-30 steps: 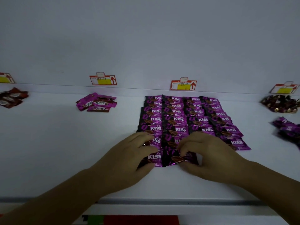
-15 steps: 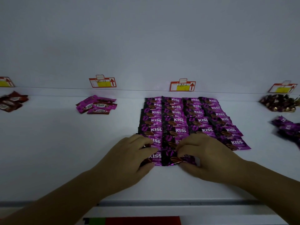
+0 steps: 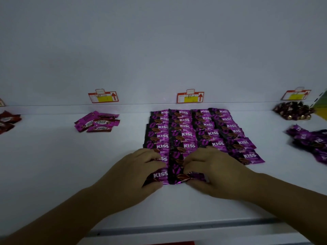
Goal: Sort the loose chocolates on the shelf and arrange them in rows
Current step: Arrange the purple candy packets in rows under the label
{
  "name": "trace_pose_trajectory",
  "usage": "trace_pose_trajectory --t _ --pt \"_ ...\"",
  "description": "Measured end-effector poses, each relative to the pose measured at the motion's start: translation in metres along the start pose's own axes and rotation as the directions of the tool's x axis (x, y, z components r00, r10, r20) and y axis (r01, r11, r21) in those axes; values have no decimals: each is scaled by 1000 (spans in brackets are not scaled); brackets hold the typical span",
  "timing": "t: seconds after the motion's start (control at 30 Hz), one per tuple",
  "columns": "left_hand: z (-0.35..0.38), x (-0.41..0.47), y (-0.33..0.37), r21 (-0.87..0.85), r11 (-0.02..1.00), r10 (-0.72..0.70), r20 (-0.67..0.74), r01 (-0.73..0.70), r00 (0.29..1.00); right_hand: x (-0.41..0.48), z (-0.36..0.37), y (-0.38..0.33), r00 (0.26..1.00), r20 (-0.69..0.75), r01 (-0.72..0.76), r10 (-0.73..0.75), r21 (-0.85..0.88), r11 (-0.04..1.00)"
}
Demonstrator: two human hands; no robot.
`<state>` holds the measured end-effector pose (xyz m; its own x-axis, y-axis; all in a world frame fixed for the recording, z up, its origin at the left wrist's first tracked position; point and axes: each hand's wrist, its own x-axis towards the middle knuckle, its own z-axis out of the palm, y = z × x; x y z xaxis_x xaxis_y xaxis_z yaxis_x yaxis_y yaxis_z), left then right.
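We see the block of purple chocolates [image 3: 200, 131] lying flat in the middle of the white shelf [image 3: 53, 165]. It has four columns side by side, and the packets overlap one another from the back wall towards us.

At the six o'clock edge of the block, our left hand [image 3: 134, 174] grips the front left packet [image 3: 159, 175], with the fingers curled over its far edge and the thumb at its near edge. Just beside it, our right hand [image 3: 219, 172] pinches the front right packet [image 3: 182, 177] between the thumb and curled fingers. The two packets touch along a dark seam and sit at the foot of the two left-hand columns. The outermost right-hand column ends farther back, at about two o'clock from the right hand.

Well apart from the block, at three o'clock, lies a loose heap of purple packets [image 3: 311, 140]. At two o'clock, close to the back wall, there is a pile of brown and gold sweets [image 3: 293, 113]. At ten o'clock sits a small pile of pink packets [image 3: 97, 122], and at nine o'clock, cut by the picture's edge, some dark red packets [image 3: 8, 121].

On the back wall a price tag [image 3: 190, 96] stands at twelve o'clock from the block. A second tag [image 3: 103, 97] stands above the pink pile, and a third tag [image 3: 296, 94] above the brown sweets.
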<state>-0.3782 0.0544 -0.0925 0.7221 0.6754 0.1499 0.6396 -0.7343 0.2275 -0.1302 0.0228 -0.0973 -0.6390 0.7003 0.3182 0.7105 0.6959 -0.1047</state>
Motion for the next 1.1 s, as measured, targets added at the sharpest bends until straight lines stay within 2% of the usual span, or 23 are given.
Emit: trace_pose_trajectory --t 0.2,0.3,0.43,0.6,0.73,0.87,0.93,1.0,1.1 --pt "-13 28 6 7 998 62 -53 -62 997 -13 -11 10 999 -51 -19 18 -15 1000" --pt "-17 63 22 -14 990 141 7 -141 990 -30 -22 26 997 -39 -61 59 -47 997" --pt "-14 122 61 -16 972 235 51 -235 971 -70 -44 51 982 -43 -189 185 -96 977" --pt "8 188 122 -41 939 343 85 -341 935 -139 -68 75 929 -57 -371 367 -166 914" --pt "30 230 165 -98 932 361 139 -349 922 -187 -83 89 876 -74 -482 477 -199 853" --pt "52 258 199 -149 935 344 147 -323 927 -229 -95 104 844 -142 -537 518 -220 815" --pt "62 268 213 -151 937 337 159 -314 928 -249 -102 117 808 -231 -586 543 -210 783" --pt "69 275 225 -141 941 330 180 -308 927 -268 -106 132 731 -329 -670 599 -178 721" --pt "79 282 241 -143 962 253 146 -233 956 -290 -105 149 626 -359 -765 692 -113 634"
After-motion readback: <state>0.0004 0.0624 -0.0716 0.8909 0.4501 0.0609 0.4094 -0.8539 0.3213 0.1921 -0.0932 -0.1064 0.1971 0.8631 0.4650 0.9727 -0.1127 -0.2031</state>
